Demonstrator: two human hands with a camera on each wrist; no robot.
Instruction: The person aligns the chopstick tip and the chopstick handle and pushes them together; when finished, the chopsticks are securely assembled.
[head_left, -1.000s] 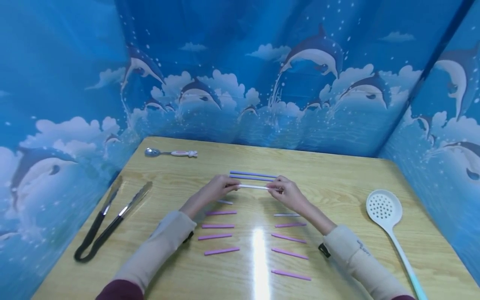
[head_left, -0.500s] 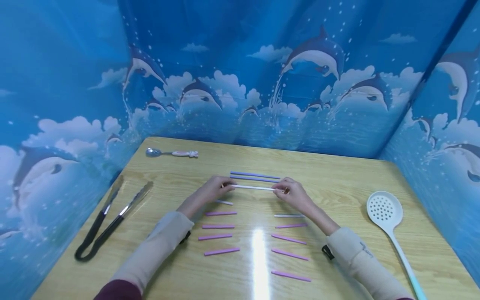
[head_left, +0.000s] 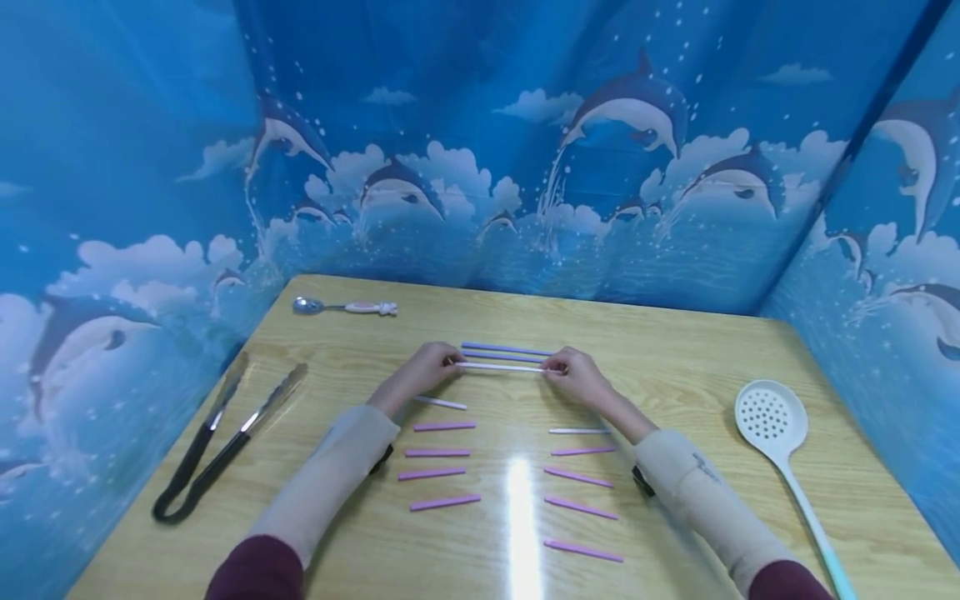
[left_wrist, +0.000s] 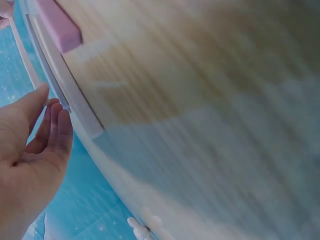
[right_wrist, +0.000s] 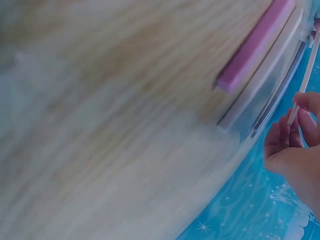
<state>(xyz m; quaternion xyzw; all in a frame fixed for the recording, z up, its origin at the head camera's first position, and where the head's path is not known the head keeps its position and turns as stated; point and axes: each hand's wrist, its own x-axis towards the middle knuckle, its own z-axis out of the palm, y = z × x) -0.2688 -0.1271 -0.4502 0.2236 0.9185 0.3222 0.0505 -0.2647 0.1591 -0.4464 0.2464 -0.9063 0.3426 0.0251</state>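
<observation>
A slim white stick (head_left: 502, 367) pinched at both ends, raised over the wood-grained bench (head_left: 675, 350).
The left hand (head_left: 433, 365) grips its left end and the right hand (head_left: 576, 375) its right, fingertips bent to thumbs; just on its far side lie two straight violet-blue sticks (head_left: 508, 348), nearer the viewer two columns of short pink sticks (head_left: 438, 453), smooth and square-edged; black-handled metal tongs (head_left: 217, 467) lie left, a round perforated skimmer (head_left: 771, 417) right, a shiny metal-bowled spoon (head_left: 363, 307) far left.
</observation>
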